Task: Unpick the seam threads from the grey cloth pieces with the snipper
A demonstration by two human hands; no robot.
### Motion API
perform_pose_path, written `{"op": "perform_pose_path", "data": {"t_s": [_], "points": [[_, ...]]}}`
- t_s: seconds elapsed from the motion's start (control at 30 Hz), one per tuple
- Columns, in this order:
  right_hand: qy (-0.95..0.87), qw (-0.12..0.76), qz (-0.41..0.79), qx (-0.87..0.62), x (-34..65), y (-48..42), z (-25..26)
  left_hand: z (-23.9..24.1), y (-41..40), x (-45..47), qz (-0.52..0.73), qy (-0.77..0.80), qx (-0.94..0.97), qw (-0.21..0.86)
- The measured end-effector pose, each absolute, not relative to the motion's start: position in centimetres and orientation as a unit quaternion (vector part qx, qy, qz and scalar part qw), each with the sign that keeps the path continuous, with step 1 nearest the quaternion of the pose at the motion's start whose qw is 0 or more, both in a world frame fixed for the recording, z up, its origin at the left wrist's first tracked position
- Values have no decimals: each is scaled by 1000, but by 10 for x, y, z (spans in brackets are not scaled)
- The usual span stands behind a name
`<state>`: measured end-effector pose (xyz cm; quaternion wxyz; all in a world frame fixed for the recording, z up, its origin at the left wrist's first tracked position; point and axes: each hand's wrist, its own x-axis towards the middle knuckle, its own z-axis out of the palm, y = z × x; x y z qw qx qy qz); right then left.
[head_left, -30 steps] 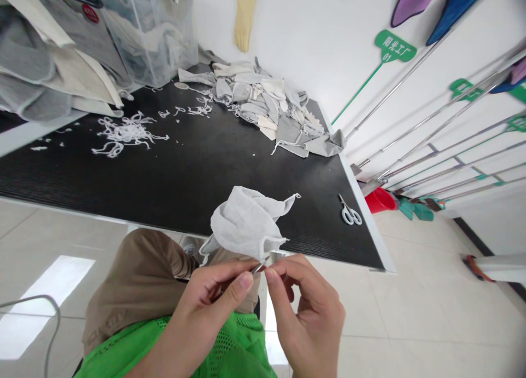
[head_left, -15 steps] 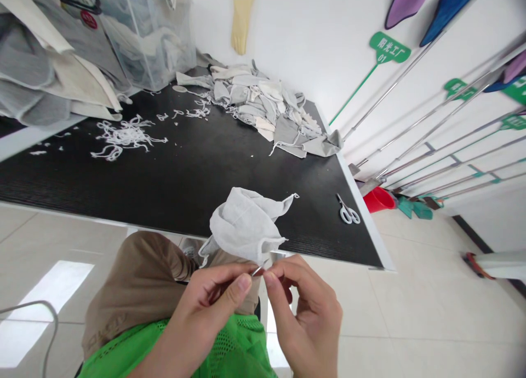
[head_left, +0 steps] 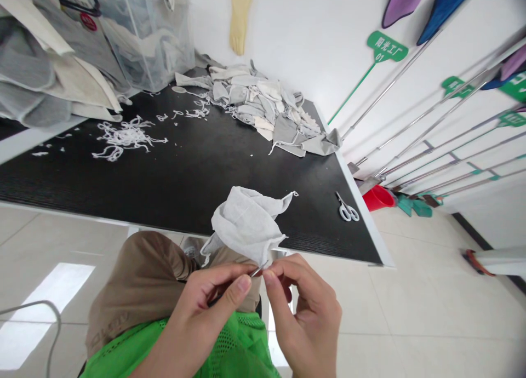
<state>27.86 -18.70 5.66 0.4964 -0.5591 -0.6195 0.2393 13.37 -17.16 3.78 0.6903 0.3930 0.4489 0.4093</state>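
Note:
A crumpled white cloth pouch (head_left: 247,222) with a thin cord end sticking out hangs above my lap, just in front of the black table (head_left: 176,170). My left hand (head_left: 213,307) is closed in a pinch on a thin metal tool (head_left: 257,269) whose tip meets the pouch's lower edge. My right hand (head_left: 306,307) pinches the same edge of the pouch with thumb and forefinger. Both hands touch at the fingertips.
White scissors (head_left: 346,209) lie at the table's right edge. A heap of grey and white pouches (head_left: 267,107) sits at the far side, cord scraps (head_left: 123,137) to the left, a clear bin (head_left: 139,33) and stacked fabric behind. A red bucket (head_left: 378,198) stands on the floor.
Hands and pouch have stayed almost still; the view has shifted slightly and the pouch's lower edge sits a little closer to the fingertips.

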Motion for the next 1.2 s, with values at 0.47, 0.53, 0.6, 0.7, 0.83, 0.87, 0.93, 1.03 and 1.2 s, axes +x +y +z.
{"op": "perform_pose_path", "data": {"t_s": [0.47, 0.53, 0.6, 0.7, 0.83, 0.87, 0.93, 1.03, 1.2], "points": [[-630, 504, 237, -541, 281, -194, 54, 53, -173, 136, 409, 433, 336, 730], [-628, 504, 235, -544, 280, -195, 53, 50, -172, 136, 407, 426, 339, 733], [-627, 504, 235, -546, 280, -195, 53, 45, -171, 134, 398, 412, 357, 738], [-625, 502, 240, -547, 280, -195, 51, 42, -171, 132, 379, 401, 376, 744], [-626, 502, 241, -547, 280, -197, 50, 45, -176, 134, 384, 428, 346, 742], [-626, 502, 241, -546, 280, -197, 50, 46, -177, 134, 390, 434, 336, 739], [-624, 505, 244, -544, 280, -198, 50, 47, -180, 135, 400, 445, 322, 734], [-622, 512, 248, -538, 280, -199, 49, 47, -180, 136, 397, 455, 319, 731], [-627, 513, 252, -530, 280, -200, 49, 48, -174, 135, 378, 421, 341, 751]]}}
